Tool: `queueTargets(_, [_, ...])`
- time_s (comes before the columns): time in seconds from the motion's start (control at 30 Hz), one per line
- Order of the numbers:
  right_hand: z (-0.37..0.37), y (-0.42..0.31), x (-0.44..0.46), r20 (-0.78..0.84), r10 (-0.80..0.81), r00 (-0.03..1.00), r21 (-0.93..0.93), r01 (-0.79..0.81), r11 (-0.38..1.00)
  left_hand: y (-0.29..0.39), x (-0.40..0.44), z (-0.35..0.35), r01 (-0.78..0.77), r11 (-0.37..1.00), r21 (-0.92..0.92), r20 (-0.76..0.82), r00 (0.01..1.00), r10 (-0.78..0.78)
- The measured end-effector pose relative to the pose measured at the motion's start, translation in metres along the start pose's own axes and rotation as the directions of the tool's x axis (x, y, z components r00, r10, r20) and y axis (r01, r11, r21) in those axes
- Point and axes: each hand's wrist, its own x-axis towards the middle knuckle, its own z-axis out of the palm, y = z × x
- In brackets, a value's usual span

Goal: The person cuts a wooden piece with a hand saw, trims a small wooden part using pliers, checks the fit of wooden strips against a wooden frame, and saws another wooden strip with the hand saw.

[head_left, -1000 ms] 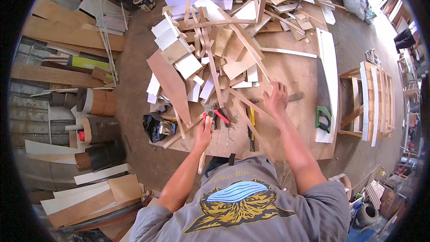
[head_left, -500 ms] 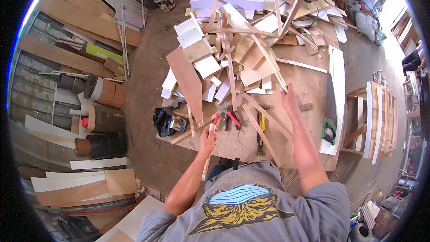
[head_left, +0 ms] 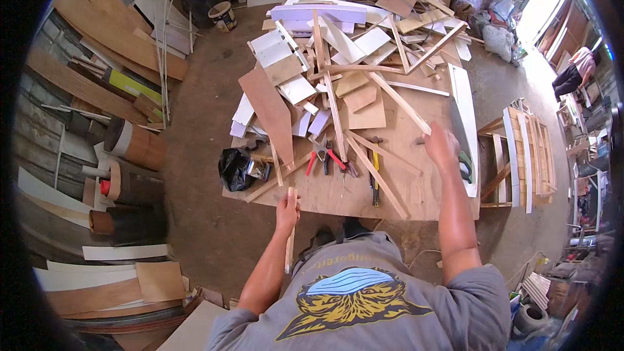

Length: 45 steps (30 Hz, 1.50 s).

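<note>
Left hand (head_left: pixel 286 214) clasps a short stick (head_left: pixel 290 248); right hand (head_left: pixel 441 147) (grip partly hidden) seems to grasp a batten (head_left: pixel 401 103).

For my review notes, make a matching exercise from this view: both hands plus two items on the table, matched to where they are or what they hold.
Column one:
1. Left hand
2. Right hand
3. Black plastic bag
4. Red-handled tool

Column two:
A. Grips the near end of a slanting wooden strip
B. At the near left corner of the tabletop
C. Between the bag and a yellow-and-black tool
D. Closed around an upright wooden strip

Pairs: 1-D, 2-A, 3-B, 4-C.
</note>
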Motion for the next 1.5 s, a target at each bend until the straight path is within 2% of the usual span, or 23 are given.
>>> queueTargets(0.07, [-0.002, 0.004, -0.029, 0.036, 0.01, 0.999, -0.066, -0.007, 0.998, -0.012, -0.012, -0.014, 0.024, 1.0, 0.02, -0.001, 1.0, -0.024])
queueTargets(0.17, [0.033, 0.046, -0.05, 0.2, 0.112, 0.973, 0.085, -0.131, 0.988, -0.024, -0.028, -0.027, 0.077, 0.996, 0.035, 0.019, 0.997, -0.077])
queueTargets(0.23, [0.018, 0.046, -0.093, 0.257, 0.16, 0.953, 0.307, -0.238, 0.922, -0.029, -0.034, -0.027, 0.078, 0.996, 0.044, 0.051, 0.995, -0.08])
queueTargets(0.33, [0.017, 0.067, -0.143, 0.342, 0.16, 0.926, 0.567, -0.339, 0.75, -0.025, -0.047, -0.021, 0.131, 0.991, 0.034, 0.1, 0.986, -0.134])
queueTargets(0.43, [0.022, 0.09, -0.184, 0.37, 0.173, 0.913, 0.723, -0.4, 0.564, -0.034, -0.046, -0.003, -0.009, 0.992, 0.125, 0.111, 0.994, -0.005])
queueTargets(0.53, [0.036, 0.118, -0.215, 0.33, 0.121, 0.936, 0.833, -0.35, 0.428, -0.018, -0.059, 0.02, -0.219, 0.92, 0.325, 0.162, 0.971, 0.174])
queueTargets(0.63, [0.041, 0.142, -0.24, 0.346, 0.082, 0.934, 0.865, -0.352, 0.357, -0.019, -0.053, 0.038, -0.248, 0.889, 0.383, 0.2, 0.963, 0.183])
queueTargets(0.77, [0.024, 0.155, -0.262, 0.33, 0.081, 0.941, 0.883, -0.338, 0.325, 0.01, -0.071, 0.08, -0.26, 0.92, 0.292, 0.245, 0.951, 0.191])
queueTargets(0.83, [0.031, 0.178, -0.272, 0.321, 0.019, 0.947, 0.896, -0.31, 0.318, 0.032, -0.085, 0.109, -0.278, 0.934, 0.222, 0.27, 0.938, 0.215])
queueTargets(0.93, [0.028, 0.213, -0.294, 0.276, -0.109, 0.955, 0.921, -0.231, 0.313, 0.073, -0.119, 0.161, -0.29, 0.942, 0.169, 0.18, 0.949, 0.26])
queueTargets(1.07, [0.047, 0.277, -0.326, 0.296, -0.213, 0.931, 0.922, -0.22, 0.319, 0.122, -0.166, 0.225, -0.422, 0.903, -0.084, 0.1, 0.898, 0.429])
queueTargets(1.17, [0.063, 0.321, -0.35, 0.325, -0.215, 0.921, 0.915, -0.248, 0.318, 0.13, -0.183, 0.259, -0.437, 0.86, -0.264, 0.119, 0.87, 0.479])
queueTargets(1.23, [0.057, 0.338, -0.361, 0.332, -0.16, 0.93, 0.887, -0.25, 0.388, 0.127, -0.195, 0.279, -0.465, 0.808, -0.363, 0.132, 0.832, 0.538])
queueTargets(1.33, [0.065, 0.364, -0.361, 0.311, -0.123, 0.943, 0.877, -0.234, 0.419, 0.116, -0.213, 0.298, -0.486, 0.8, -0.35, 0.103, 0.83, 0.549])
queueTargets(1.37, [0.07, 0.373, -0.364, 0.306, -0.114, 0.945, 0.878, -0.234, 0.416, 0.113, -0.217, 0.302, -0.45, 0.825, -0.342, 0.119, 0.85, 0.513])
queueTargets(1.5, [0.067, 0.379, -0.363, 0.272, -0.11, 0.956, 0.862, -0.192, 0.468, 0.117, -0.24, 0.316, -0.409, 0.801, -0.438, 0.166, 0.838, 0.519])
